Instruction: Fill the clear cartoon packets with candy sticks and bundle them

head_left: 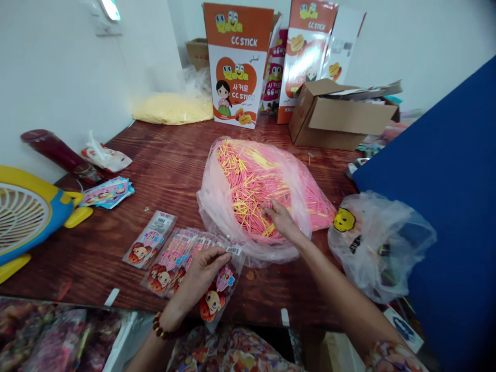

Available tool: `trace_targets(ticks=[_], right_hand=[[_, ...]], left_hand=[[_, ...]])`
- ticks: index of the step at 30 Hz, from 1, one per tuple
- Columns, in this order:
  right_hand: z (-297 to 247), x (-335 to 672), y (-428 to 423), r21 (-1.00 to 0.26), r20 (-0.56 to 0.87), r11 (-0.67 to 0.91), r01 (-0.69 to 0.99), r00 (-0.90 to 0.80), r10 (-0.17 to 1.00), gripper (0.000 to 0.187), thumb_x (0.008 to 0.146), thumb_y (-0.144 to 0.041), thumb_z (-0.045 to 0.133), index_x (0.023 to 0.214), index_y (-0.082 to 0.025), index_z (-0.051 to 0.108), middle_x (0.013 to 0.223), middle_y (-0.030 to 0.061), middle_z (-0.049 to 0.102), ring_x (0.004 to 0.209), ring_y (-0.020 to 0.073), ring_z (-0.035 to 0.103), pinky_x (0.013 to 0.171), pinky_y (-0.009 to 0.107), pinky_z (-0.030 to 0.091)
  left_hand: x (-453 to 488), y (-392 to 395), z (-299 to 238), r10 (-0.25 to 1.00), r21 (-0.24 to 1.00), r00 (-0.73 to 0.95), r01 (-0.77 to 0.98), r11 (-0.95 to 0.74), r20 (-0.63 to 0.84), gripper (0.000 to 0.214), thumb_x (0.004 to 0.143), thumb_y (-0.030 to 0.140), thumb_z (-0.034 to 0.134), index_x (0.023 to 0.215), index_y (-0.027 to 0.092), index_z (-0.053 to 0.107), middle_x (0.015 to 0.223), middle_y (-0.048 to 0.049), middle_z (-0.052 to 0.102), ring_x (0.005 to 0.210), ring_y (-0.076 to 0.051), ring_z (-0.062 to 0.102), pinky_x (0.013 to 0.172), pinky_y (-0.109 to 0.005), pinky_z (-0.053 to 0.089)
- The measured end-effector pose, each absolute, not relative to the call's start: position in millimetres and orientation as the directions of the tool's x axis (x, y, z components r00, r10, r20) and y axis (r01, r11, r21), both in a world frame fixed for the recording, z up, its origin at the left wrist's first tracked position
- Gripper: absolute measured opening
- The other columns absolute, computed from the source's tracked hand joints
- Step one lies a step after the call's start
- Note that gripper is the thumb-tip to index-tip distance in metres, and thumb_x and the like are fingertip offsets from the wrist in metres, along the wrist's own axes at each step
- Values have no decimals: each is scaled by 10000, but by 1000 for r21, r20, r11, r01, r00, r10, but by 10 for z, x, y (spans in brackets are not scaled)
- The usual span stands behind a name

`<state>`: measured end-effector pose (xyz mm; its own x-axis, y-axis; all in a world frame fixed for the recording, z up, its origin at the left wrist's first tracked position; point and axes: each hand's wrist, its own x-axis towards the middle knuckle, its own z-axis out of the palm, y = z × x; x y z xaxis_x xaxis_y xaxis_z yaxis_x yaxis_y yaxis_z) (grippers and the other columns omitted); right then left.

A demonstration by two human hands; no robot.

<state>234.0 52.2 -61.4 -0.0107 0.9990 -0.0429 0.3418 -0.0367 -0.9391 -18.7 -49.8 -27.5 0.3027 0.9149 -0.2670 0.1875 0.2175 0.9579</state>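
My left hand [205, 266], a beaded bracelet at its wrist, pinches the top edge of a clear printed plastic packet [219, 299] showing a cartoon red-haired figure. Under and beside that hand lie several similar packets [165, 271] in an overlapping row, some with pink sticks inside. Farther left rests another such packet [149, 240]. A large open clear bag [213, 186] holds a heap of thin pink and yellow sticks [248, 191]. My right hand [282, 219] reaches over the bag's near rim, fingers closed at the sticks; their tips are partly hidden.
At left stand a yellow-and-blue fan [58, 206], a dark red bottle [52, 150], a tissue pack [112, 157] and blue printed wrappers [110, 192]. Cartons [240, 67] and an open cardboard box [341, 121] line the back. A translucent bag [387, 237] sits right, beside a blue panel [437, 181].
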Motion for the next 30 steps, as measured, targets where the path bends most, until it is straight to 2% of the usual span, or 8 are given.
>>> trace_targets(ticks=[4, 8, 10, 13, 16, 20, 27, 30], right_hand=[[-550, 2445, 547, -850, -83, -63, 523, -14, 996, 58, 780, -230, 432, 722, -227, 427, 657, -22, 559, 593, 135, 501, 588, 252, 401], [-458, 2498, 576, -773, -34, -4, 634, -36, 999, 110, 834, -200, 379, 796, -210, 482, 701, 2, 602, 657, 154, 546, 666, 268, 419], [-410, 2507, 574, -660, -34, 68, 748, -121, 992, 168, 836, -151, 371, 874, -189, 530, 777, 29, 647, 706, 162, 573, 686, 267, 424], [-379, 2509, 532, -420, -125, 167, 892, -240, 963, 258, 820, -76, 385, 943, -168, 592, 919, 76, 693, 814, 187, 610, 725, 273, 431], [-397, 2509, 476, -258, -197, 190, 947, -244, 949, 312, 826, -25, 369, 950, -152, 626, 964, 113, 698, 871, 215, 620, 763, 296, 437], [-467, 2446, 422, -133, -287, 173, 976, -205, 936, 318, 875, -25, 361, 1003, -130, 633, 1006, 158, 690, 919, 239, 642, 789, 318, 453], [-677, 2244, 408, -146, -266, 78, 986, -115, 957, 299, 852, -5, 382, 1024, -81, 614, 1069, 232, 663, 995, 279, 634, 849, 372, 464], [-683, 2311, 471, -238, -236, 47, 970, -105, 966, 255, 825, -19, 407, 963, -103, 604, 960, 186, 676, 876, 248, 641, 774, 346, 478]], left_hand=[[-183, -503, -278, 919, 965, 311, 182, 191, -241, 328, 878, 436, 575, 757, 147, 669, 690, -12, 630, 652, -143, 529, 610, -235, 405], [-187, -499, -292, 918, 966, 326, 197, 165, -224, 328, 877, 429, 580, 729, 144, 650, 668, -2, 597, 646, -134, 508, 614, -230, 396], [-201, -501, -300, 920, 966, 315, 189, 179, -232, 334, 874, 439, 579, 730, 145, 643, 670, -2, 590, 650, -135, 507, 614, -231, 396], [-225, -509, -316, 923, 964, 298, 175, 198, -243, 339, 865, 453, 584, 730, 146, 633, 671, -1, 578, 651, -135, 498, 611, -230, 394], [-240, -521, -343, 923, 966, 300, 174, 193, -239, 341, 859, 451, 588, 702, 148, 611, 649, 9, 546, 639, -129, 473, 602, -227, 383], [-241, -530, -379, 925, 966, 296, 170, 194, -238, 336, 859, 448, 588, 696, 153, 598, 650, 18, 530, 637, -125, 463, 604, -225, 375], [-243, -519, -370, 922, 966, 305, 166, 197, -240, 342, 868, 440, 580, 679, 156, 563, 631, 29, 475, 625, -114, 421, 588, -219, 348], [-261, -520, -374, 925, 968, 295, 148, 203, -239, 322, 866, 429, 586, 697, 155, 567, 652, 27, 481, 644, -116, 428, 598, -217, 355]])
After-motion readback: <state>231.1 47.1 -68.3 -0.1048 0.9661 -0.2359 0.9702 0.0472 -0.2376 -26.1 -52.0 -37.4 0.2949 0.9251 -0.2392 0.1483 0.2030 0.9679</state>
